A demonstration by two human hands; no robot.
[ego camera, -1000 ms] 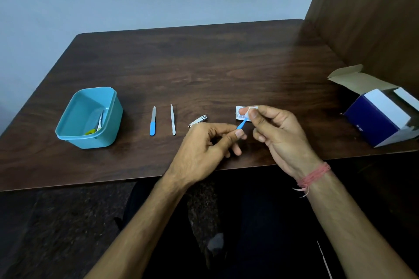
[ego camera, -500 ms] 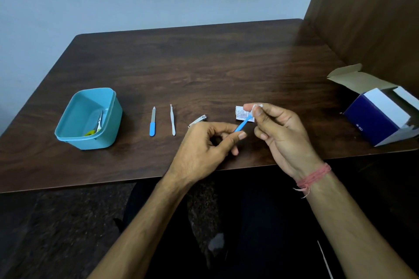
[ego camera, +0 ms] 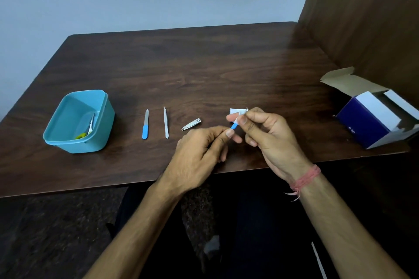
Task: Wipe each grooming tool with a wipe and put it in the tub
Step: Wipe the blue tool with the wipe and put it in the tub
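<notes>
My left hand [ego camera: 201,149] pinches the blue handle of a small tool [ego camera: 233,126] above the table's front edge. My right hand [ego camera: 267,136] pinches a white wipe [ego camera: 237,118] around the tool's other end, which is hidden. A torn white sachet [ego camera: 235,111] lies on the table just behind my fingers. On the table to the left lie a nail clipper [ego camera: 191,124], white tweezers [ego camera: 166,122] and a blue-handled nail file [ego camera: 145,123]. The teal tub [ego camera: 104,120] stands at the far left with small scissors [ego camera: 87,129] inside.
An open blue and white cardboard box [ego camera: 371,120] sits at the table's right edge. A brown wooden panel [ego camera: 367,18] rises along the right side. The dark wooden table [ego camera: 192,70] meets a pale wall at the back.
My right hand slid the wipe back down along the tool towards my left hand, so less of the blue handle shows than half a second ago. The other tools stayed still.
</notes>
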